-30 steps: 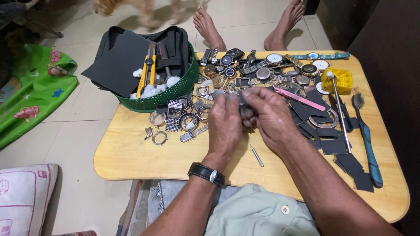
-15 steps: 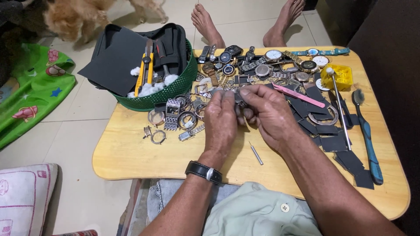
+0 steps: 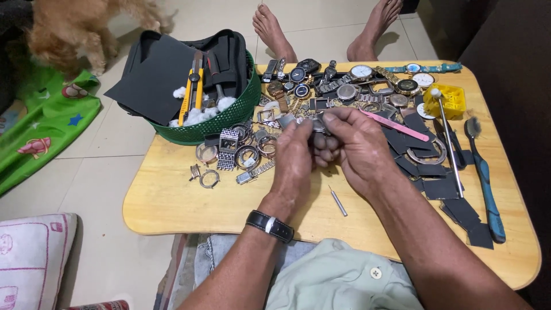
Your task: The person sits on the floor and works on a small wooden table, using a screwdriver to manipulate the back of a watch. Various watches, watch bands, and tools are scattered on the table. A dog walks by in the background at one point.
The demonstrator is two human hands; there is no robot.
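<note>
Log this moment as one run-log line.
left hand: pinching small metal watch part | right hand: gripping same part | table: watches, bands, green basket, pin tool beside hands

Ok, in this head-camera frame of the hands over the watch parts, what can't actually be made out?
- Head view: the small metal piece pinched between the left hand and right hand is mostly covered by fingers; its kind is unclear.
- Green basket: contents lie under black sheets.
- Furry animal: cut off by the top edge.
- Watch dials: too small to read.
- Pillow: cut by the left edge.
</note>
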